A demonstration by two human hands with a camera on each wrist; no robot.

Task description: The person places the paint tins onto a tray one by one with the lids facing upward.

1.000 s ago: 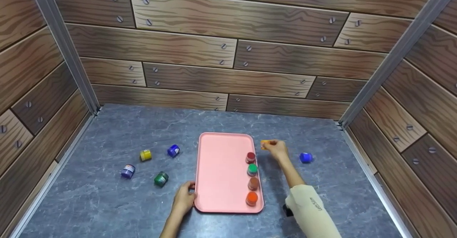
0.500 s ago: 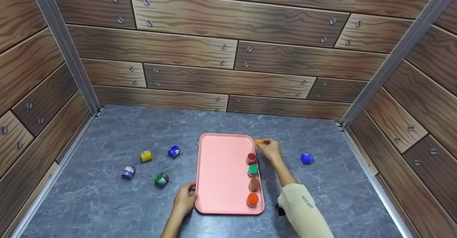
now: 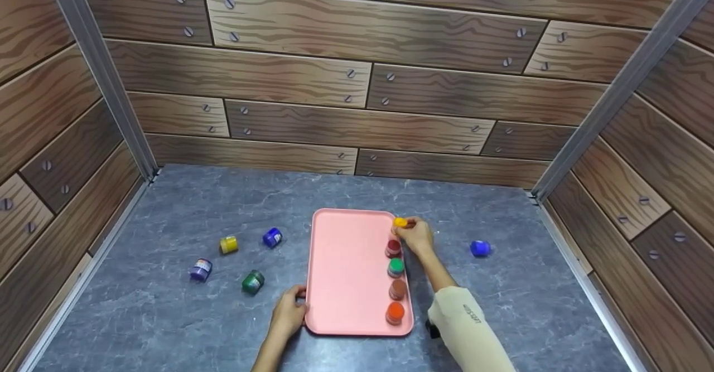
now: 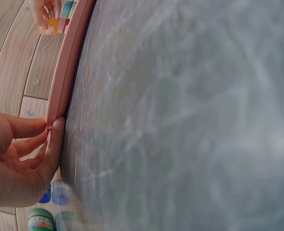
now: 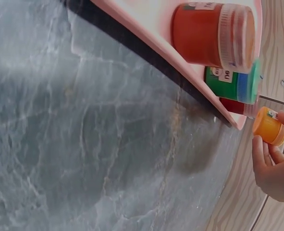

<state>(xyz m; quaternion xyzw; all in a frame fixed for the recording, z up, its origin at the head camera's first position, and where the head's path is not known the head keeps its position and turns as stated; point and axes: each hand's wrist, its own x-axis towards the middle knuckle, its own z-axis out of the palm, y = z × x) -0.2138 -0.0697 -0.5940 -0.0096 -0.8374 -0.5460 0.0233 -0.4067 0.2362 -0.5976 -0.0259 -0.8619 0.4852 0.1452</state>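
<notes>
My right hand point(image 3: 418, 236) pinches a small orange-yellow paint jar point(image 3: 400, 223) at the far right corner of the pink tray point(image 3: 346, 271). In the right wrist view the orange-yellow jar point(image 5: 269, 126) sits between thumb and fingers, apart from the jars on the tray. Down the tray's right side stand a dark red jar point(image 3: 393, 247), a green jar point(image 3: 395, 267), a brown jar point(image 3: 397, 289) and an orange-red jar point(image 3: 395, 312). My left hand point(image 3: 288, 311) grips the tray's left rim point(image 4: 67, 62) near the front corner, thumb and fingers on either side of it.
Left of the tray lie a yellow jar point(image 3: 228, 244), a blue jar point(image 3: 272, 237), a purple jar point(image 3: 201, 270) and a dark green jar point(image 3: 253, 281). Another blue jar point(image 3: 480, 248) lies to the right. Wood-patterned walls point(image 3: 290, 76) enclose the grey marbled tabletop point(image 3: 184, 327).
My right hand has moved left with the orange-yellow jar, from beside the tray to over its far right corner, turning the jar more upright. My left hand stays on the rim.
</notes>
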